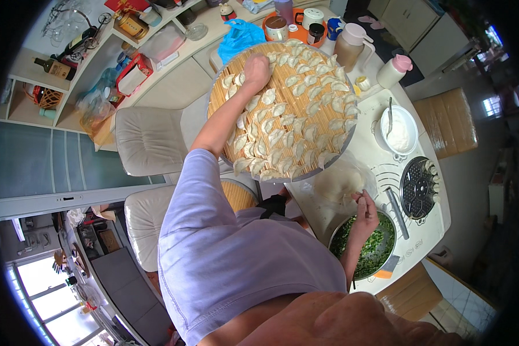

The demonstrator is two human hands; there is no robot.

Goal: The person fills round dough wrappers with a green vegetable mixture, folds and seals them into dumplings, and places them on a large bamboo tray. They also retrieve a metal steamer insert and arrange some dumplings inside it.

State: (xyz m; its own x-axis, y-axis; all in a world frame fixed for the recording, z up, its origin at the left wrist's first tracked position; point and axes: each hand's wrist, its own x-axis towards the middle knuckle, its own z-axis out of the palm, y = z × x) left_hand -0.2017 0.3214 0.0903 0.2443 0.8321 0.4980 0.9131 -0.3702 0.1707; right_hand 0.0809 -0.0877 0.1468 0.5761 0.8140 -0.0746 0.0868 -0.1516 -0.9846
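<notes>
Many folded dumplings (276, 137) lie in rows on a large round bamboo tray (281, 78). My left hand (257, 71) reaches over the tray's far left part, fingers bent down beside some dumplings; whether it holds one is hidden. My right hand (366, 211) is raised above a metal bowl (391, 259) of chopped green filling (374, 244), its thumb and fingertips close together; I cannot tell if something small is between them. Just beyond it, pale dough (335, 184) lies under clear plastic. A grey rod (397, 213) rests right of the bowl.
At the right stand a white bowl (408, 129) of white powder or paste with a spoon, and a black perforated steamer plate (415, 188) with dumplings at its edge. Past the tray are a blue plastic bag (241, 39), mugs on an orange tray (298, 15) and a lidded pitcher (350, 46). Chairs stand around.
</notes>
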